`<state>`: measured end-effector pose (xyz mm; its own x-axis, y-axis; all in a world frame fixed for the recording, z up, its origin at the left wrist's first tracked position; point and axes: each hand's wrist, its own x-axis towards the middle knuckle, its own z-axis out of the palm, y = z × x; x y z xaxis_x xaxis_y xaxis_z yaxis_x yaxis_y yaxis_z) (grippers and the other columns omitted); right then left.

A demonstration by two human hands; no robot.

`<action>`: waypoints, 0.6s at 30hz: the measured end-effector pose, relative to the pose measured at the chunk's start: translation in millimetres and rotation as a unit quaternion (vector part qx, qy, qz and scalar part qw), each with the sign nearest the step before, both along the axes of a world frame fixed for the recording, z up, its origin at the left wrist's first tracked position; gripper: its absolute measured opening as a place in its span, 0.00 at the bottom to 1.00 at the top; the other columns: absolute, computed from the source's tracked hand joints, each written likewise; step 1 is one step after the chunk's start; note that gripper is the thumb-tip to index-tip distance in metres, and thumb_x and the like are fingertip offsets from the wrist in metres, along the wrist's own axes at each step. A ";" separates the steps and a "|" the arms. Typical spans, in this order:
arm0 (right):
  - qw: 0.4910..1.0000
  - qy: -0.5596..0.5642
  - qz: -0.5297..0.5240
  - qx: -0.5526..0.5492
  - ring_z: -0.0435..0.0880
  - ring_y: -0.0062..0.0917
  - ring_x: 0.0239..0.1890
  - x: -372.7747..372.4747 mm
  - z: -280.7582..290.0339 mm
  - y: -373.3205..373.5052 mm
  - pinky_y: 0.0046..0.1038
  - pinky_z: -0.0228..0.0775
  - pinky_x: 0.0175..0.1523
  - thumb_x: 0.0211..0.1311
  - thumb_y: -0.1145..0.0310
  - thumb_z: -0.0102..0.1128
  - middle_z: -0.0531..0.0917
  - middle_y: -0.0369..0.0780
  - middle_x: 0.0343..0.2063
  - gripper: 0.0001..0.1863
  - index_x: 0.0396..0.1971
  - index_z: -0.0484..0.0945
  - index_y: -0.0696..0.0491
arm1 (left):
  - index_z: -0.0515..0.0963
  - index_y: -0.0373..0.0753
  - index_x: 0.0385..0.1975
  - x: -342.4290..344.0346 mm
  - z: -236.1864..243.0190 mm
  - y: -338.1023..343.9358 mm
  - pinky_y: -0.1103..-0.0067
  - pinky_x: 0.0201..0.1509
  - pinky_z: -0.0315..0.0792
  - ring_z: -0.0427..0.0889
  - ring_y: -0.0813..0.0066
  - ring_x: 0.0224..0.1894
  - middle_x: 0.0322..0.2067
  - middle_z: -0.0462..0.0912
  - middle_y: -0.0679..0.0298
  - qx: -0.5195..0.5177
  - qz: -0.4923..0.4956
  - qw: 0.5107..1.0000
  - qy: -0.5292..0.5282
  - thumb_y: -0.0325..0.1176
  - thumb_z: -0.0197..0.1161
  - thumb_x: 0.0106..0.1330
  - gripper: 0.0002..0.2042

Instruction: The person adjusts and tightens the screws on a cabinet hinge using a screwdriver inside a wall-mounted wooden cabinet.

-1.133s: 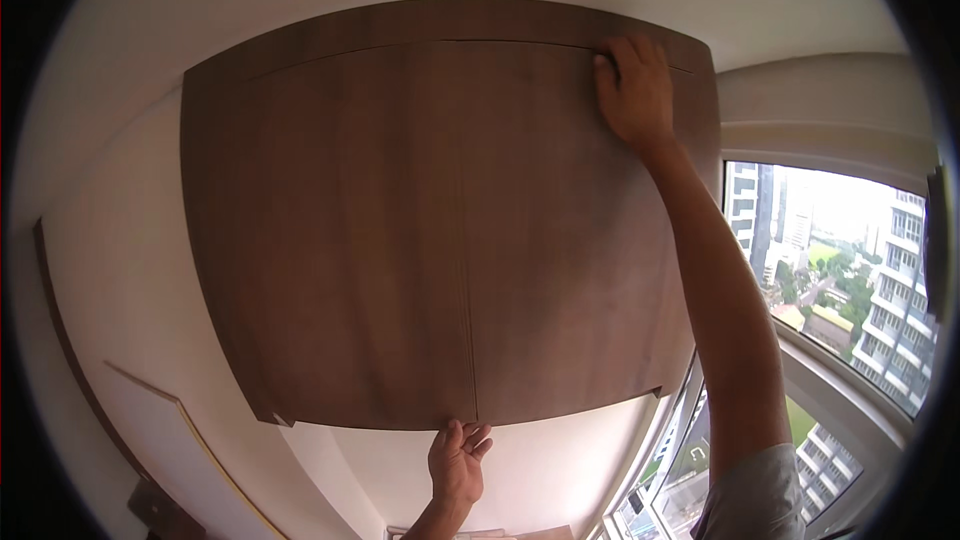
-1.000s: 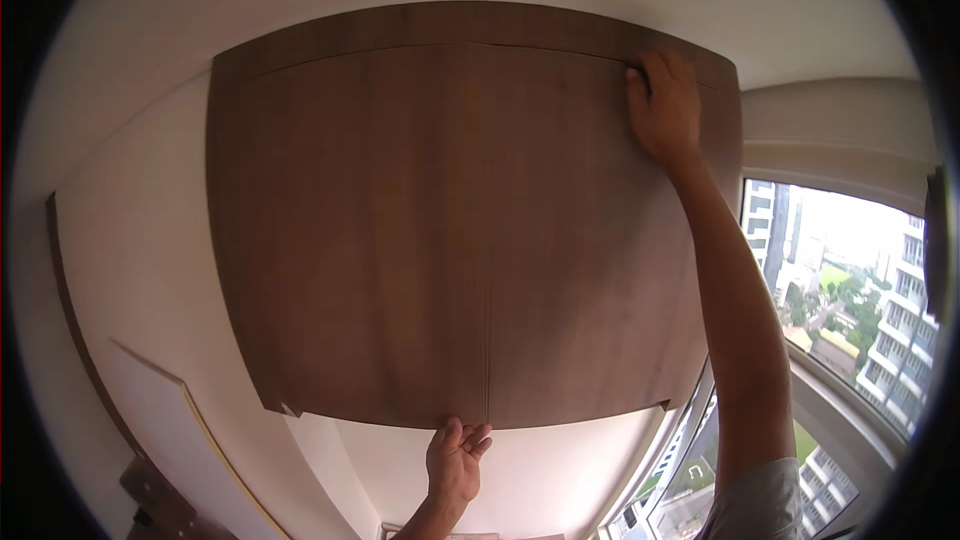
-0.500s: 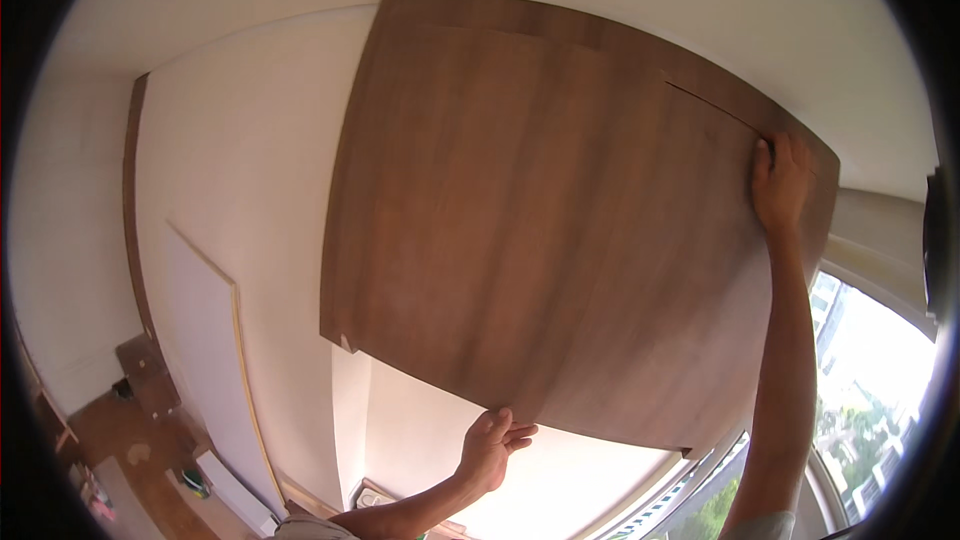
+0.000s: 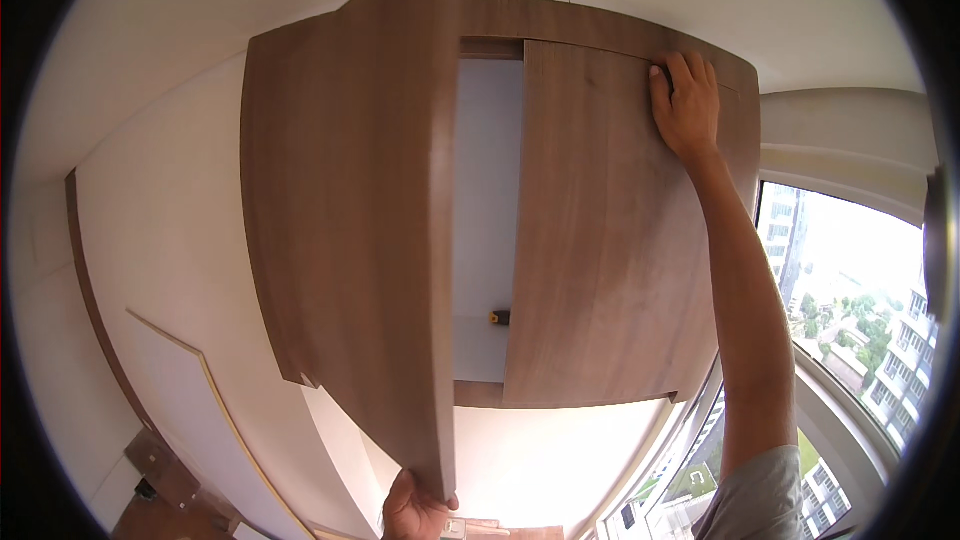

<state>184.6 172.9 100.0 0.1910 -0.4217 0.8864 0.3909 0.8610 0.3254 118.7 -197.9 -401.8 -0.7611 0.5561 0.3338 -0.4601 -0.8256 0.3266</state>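
Note:
A brown wood-grain wall cabinet hangs under the ceiling. Its left door point(image 4: 380, 210) is swung out toward me, and my left hand point(image 4: 417, 510) grips that door's lower corner, fingers curled round the edge. Behind it shows part of the pale cabinet interior point(image 4: 488, 170), where a small black-and-yellow tool point(image 4: 500, 318), its kind unclear, lies near the bottom. The right door point(image 4: 600, 230) stays closed. My right hand point(image 4: 690, 105) is raised to that door's upper right part, fingers bent over at the seam below the top panel point(image 4: 610, 25); it holds no loose thing.
At right, a large window point(image 4: 850, 280) looks out on tall buildings and trees. A white board with a light wooden edge point(image 4: 215, 400) leans against the left wall. Far below at left, a brown box-like thing point(image 4: 165, 465) stands near the floor.
The left door has swung out from closed, with my left hand now on its lower corner. My view has shifted, and my right hand remains at the right door's top.

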 end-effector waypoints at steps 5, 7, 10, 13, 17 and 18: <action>1.000 -0.003 -0.007 0.005 0.77 0.42 0.44 -0.1 1.3 3.9 0.43 0.70 0.52 0.67 0.65 0.59 0.79 0.43 0.40 0.08 0.41 0.81 0.52 | 0.78 0.39 0.37 8.7 -21.5 -36.4 0.63 0.40 0.74 0.79 0.59 0.37 0.34 0.82 0.56 0.047 0.018 0.997 -0.066 0.42 0.53 0.76 0.13; 1.000 0.002 -0.006 0.020 0.77 0.43 0.45 0.2 4.2 3.9 0.44 0.69 0.52 0.67 0.66 0.59 0.80 0.43 0.40 0.08 0.40 0.81 0.52 | 0.76 0.39 0.34 17.6 -3.6 -61.8 0.66 0.38 0.73 0.75 0.64 0.32 0.28 0.77 0.60 0.069 0.024 0.997 -0.011 0.40 0.53 0.76 0.12; 0.998 0.028 -0.003 0.048 0.77 0.43 0.45 0.1 -0.8 -11.3 0.45 0.68 0.53 0.66 0.65 0.60 0.80 0.43 0.38 0.08 0.40 0.82 0.51 | 0.73 0.39 0.34 20.5 3.1 -99.0 0.75 0.32 0.70 0.69 0.72 0.27 0.25 0.72 0.65 0.146 0.085 0.985 -0.023 0.30 0.57 0.71 0.04; 0.986 -0.097 -0.039 0.131 0.78 0.41 0.50 -14.3 -22.6 -59.6 0.46 0.67 0.60 0.63 0.63 0.63 0.83 0.43 0.39 0.09 0.39 0.84 0.51 | 0.73 0.38 0.30 0.1 7.7 -143.4 0.77 0.31 0.69 0.71 0.76 0.25 0.25 0.74 0.67 0.233 0.060 0.971 0.003 0.24 0.57 0.68 0.04; 0.922 -0.289 -0.008 0.256 0.79 0.38 0.53 -57.7 -49.0 -118.5 0.48 0.61 0.69 0.67 0.58 0.61 0.85 0.42 0.40 0.13 0.35 0.87 0.51 | 0.74 0.39 0.44 -66.0 -41.0 -195.7 0.72 0.44 0.73 0.77 0.74 0.36 0.37 0.79 0.66 0.295 0.011 0.948 0.115 0.44 0.51 0.74 0.14; 0.913 -0.307 -0.011 0.270 0.80 0.37 0.53 -67.0 -52.3 -130.2 0.48 0.59 0.71 0.68 0.56 0.60 0.86 0.41 0.37 0.15 0.33 0.88 0.51 | 0.75 0.37 0.49 -79.0 -49.6 -204.6 0.70 0.47 0.75 0.79 0.71 0.41 0.41 0.80 0.64 0.322 -0.011 0.938 0.125 0.49 0.56 0.72 0.19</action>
